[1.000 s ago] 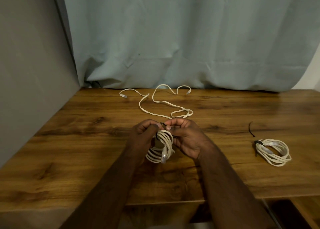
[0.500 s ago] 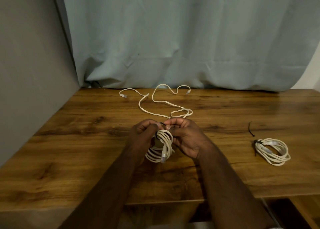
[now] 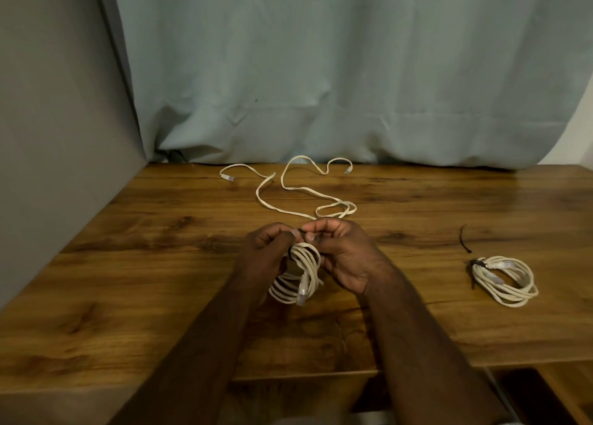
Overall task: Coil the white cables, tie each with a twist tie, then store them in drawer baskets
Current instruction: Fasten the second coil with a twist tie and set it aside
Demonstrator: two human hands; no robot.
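Three white cables: one coil pinched with its black tie by left hand and right hand. One tied coil, one loose cable; one spare tie.

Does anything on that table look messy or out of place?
Only the loose cable sprawled uncoiled at the back of the table, and a spare twist tie lying beside the tied coil.

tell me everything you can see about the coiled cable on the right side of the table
The coiled cable is white, round-looking cord wound into a flattish oval of several loops. A dark twist tie binds its upper-left end, with a pale connector tucked among the loops near the top. It lies flat on the wooden table, right of both hands, touching neither.
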